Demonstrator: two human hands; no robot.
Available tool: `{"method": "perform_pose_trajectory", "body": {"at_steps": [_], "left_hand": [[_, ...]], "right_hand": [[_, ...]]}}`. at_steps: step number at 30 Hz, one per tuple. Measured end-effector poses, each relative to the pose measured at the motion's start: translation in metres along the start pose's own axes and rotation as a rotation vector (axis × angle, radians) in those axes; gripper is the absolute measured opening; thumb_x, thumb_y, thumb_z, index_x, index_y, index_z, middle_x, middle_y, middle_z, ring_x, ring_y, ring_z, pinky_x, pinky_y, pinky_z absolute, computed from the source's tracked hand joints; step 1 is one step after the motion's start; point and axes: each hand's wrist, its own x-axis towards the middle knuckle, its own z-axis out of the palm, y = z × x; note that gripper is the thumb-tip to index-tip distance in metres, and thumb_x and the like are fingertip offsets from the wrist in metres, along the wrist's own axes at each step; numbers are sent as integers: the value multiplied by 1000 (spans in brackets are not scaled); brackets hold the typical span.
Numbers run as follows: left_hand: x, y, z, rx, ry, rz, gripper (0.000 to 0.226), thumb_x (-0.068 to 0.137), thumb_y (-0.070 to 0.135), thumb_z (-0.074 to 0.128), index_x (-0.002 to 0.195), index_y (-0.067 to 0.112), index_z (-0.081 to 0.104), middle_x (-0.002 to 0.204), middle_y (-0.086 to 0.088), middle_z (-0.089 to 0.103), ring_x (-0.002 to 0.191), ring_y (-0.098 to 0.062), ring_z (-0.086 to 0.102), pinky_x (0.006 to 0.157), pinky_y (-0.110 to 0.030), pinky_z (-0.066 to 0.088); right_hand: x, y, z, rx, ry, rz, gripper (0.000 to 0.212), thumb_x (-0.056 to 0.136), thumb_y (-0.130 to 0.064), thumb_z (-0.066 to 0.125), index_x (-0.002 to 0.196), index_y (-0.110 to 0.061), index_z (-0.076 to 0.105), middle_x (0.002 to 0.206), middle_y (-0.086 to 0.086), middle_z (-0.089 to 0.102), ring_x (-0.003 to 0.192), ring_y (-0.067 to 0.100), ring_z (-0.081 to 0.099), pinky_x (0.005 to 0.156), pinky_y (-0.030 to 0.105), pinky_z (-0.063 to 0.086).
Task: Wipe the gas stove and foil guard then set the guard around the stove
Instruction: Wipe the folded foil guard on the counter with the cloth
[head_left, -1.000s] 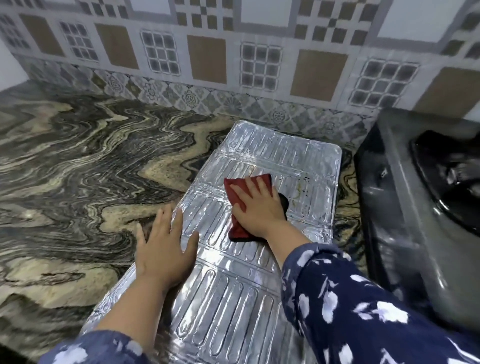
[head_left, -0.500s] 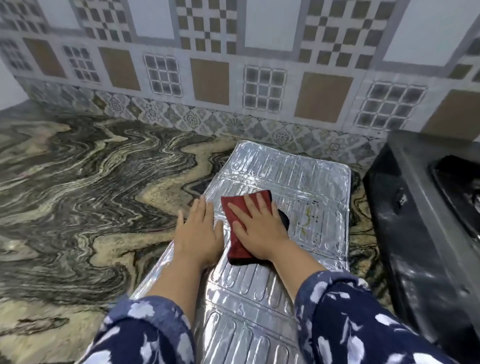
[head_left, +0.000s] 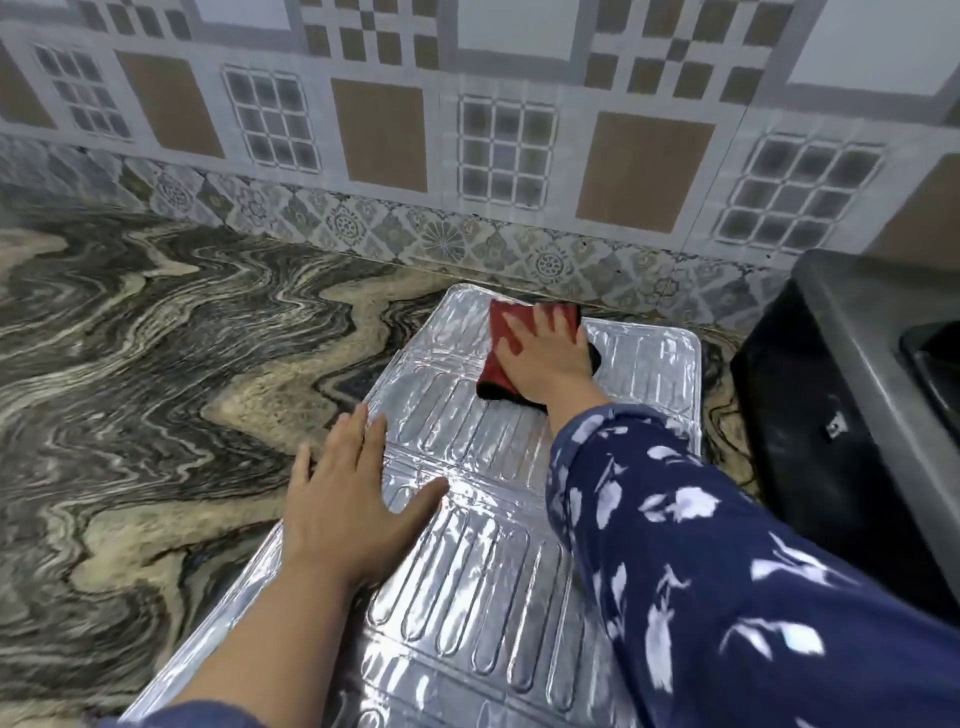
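Observation:
A silver ribbed foil guard (head_left: 478, 561) lies flat on the marble counter, running from the near edge toward the wall. My right hand (head_left: 545, 358) presses flat on a red cloth (head_left: 501, 338) with a black underside, at the guard's far end near the wall. My left hand (head_left: 348, 499) rests palm down, fingers spread, on the guard's left edge, partly over the counter. The black gas stove (head_left: 831, 415) stands at the right, its burner area cut off by the frame edge.
The dark swirled marble counter (head_left: 156, 389) stretches wide to the left of the guard. A patterned tiled wall (head_left: 467, 130) closes the back. A narrow strip of counter separates the guard from the stove's black side.
My right hand has pushed the red cloth from the guard's middle up to its far end. My left hand has slid back toward me along the left edge.

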Motion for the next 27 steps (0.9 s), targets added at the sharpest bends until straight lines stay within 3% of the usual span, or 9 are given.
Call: {"method": "perform_pose_trajectory", "body": {"at_steps": [8, 11, 15, 19, 27], "left_hand": [[0, 0, 0, 7, -27, 10, 102, 72, 85, 8, 151, 21, 1, 161, 3, -6, 148, -12, -6, 121, -45, 0], [2, 0, 0, 10, -38, 15, 103, 72, 85, 10, 151, 19, 3, 161, 1, -4, 148, -14, -5, 120, -47, 0], [0, -1, -1, 0, -33, 17, 102, 73, 84, 13, 151, 18, 7, 161, 0, -1, 148, -14, -3, 120, -47, 0], [0, -1, -2, 20, -61, 15, 105, 71, 86, 11, 151, 19, 7, 161, 0, -2, 148, -14, -3, 120, -46, 0], [2, -7, 1, 33, -51, 48, 107, 71, 86, 9, 151, 16, 8, 161, -2, 0, 148, -16, -2, 120, -47, 2]], "right_hand": [[-67, 59, -2, 49, 3, 343, 58, 93, -52, 18, 148, -38, 6, 161, 5, -6, 147, 32, -9, 117, 54, -4], [-97, 31, 3, 49, -14, 287, 57, 93, -51, 17, 148, -39, 3, 161, 5, -9, 146, 33, -11, 116, 56, -5], [-143, -16, 12, 79, -47, 52, 55, 94, -51, 16, 147, -44, 5, 161, 0, -9, 146, 30, -13, 117, 54, -7], [-194, -16, 20, 77, -38, -50, 53, 93, -52, 17, 144, -49, 8, 161, -4, -5, 147, 26, -10, 118, 50, -6], [-189, 23, 13, 14, 1, 95, 56, 92, -56, 13, 147, -45, 4, 161, 0, -8, 147, 28, -9, 118, 52, -2]]}}
